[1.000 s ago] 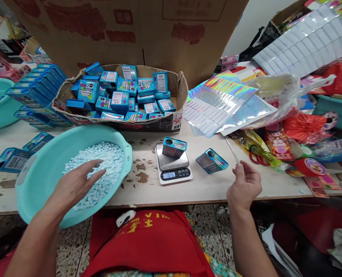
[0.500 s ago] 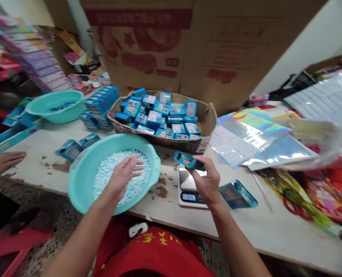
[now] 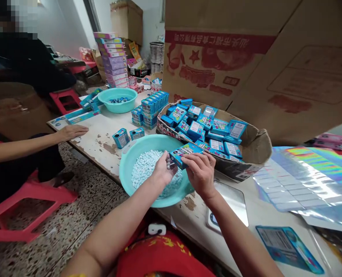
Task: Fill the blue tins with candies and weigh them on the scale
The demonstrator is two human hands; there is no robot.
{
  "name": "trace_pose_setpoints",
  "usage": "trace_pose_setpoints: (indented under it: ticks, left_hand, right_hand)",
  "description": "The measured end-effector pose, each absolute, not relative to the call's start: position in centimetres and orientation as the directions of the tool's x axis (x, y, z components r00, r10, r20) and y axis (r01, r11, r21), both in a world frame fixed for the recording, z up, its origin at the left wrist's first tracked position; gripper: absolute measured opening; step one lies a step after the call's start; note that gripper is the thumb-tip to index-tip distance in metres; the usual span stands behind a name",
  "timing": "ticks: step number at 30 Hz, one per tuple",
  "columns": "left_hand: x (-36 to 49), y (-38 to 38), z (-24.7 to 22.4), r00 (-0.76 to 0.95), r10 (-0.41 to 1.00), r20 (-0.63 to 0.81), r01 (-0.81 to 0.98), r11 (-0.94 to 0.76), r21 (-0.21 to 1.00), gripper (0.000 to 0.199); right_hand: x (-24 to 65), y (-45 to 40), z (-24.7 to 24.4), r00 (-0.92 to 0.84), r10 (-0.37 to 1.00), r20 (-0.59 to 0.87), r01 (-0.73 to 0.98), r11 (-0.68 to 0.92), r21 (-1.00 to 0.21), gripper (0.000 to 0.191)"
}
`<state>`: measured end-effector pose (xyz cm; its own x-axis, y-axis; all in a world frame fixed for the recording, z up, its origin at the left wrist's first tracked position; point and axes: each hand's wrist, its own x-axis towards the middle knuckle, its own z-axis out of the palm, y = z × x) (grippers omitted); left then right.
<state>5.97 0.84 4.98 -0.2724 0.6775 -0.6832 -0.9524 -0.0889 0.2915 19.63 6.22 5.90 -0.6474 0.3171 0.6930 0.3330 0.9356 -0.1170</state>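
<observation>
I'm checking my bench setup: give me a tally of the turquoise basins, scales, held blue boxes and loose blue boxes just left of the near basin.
Turquoise basins: 2
Scale: 1
Held blue box: 1
Loose blue boxes: 2
Total: 6

The light is soft and rather even, bright on the table (image 3: 98,142) and on the pale pellets (image 3: 143,169); the reflective sheets (image 3: 309,181) give strong glare, white streaks mixed with rainbow colours; the scale (image 3: 233,200) shines more gently; the big carton (image 3: 205,61) looks duller, and the left side, around the seated person (image 3: 23,65), falls into dimness; the centre is fairly sharp, while the wide lens stretches the edges (the blue tin (image 3: 289,246) at lower right appears pulled long, also slightly blurred); one patch (image 3: 12,19) at upper left is pixelated.
</observation>
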Motion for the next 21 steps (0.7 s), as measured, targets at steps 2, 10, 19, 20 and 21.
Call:
trace_pose_setpoints:
  ticks: [2, 10, 19, 20, 21]
  left_hand:
    - [6.1, 0.7, 4.6, -0.265, 0.687, -0.677, -0.954, -0.086, 0.286, 0.028]
    - [5.1, -0.2, 5.7, -0.230, 0.789, -0.570, -0.934, -0.015, 0.356, 0.010]
    - [0.8, -2.9, 4.8, -0.282, 0.823, -0.493, -0.611, 0.242, 0.754, 0.008]
    - [0.3, -2.9, 4.8, -0.274, 0.828, -0.489, -0.620, 0.236, 0.748, 0.009]
    - [0.0, -2.9, 4.9, -0.281, 0.830, -0.482, -0.657, 0.200, 0.727, 0.012]
  right_hand:
    - [19.7, 6.2, 5.6, -0.638, 0.323, 0.699, 0.333, 0.934, -0.128, 0.030]
    - [21.5, 5.5, 5.0, -0.329, 0.818, 0.473, 0.222, 0.553, -0.803, 0.030]
    - [34.6, 6.2, 3.5, 0.081, 0.980, 0.182, 0.098, 0.173, -0.980, 0.042]
    - [35.7, 6.3, 2.9, 0.104, 0.981, 0.164, 0.125, 0.151, -0.981, 0.042]
    - [36.7, 6.4, 2.3, 0.122, 0.981, 0.153, 0.149, 0.134, -0.980, 0.042]
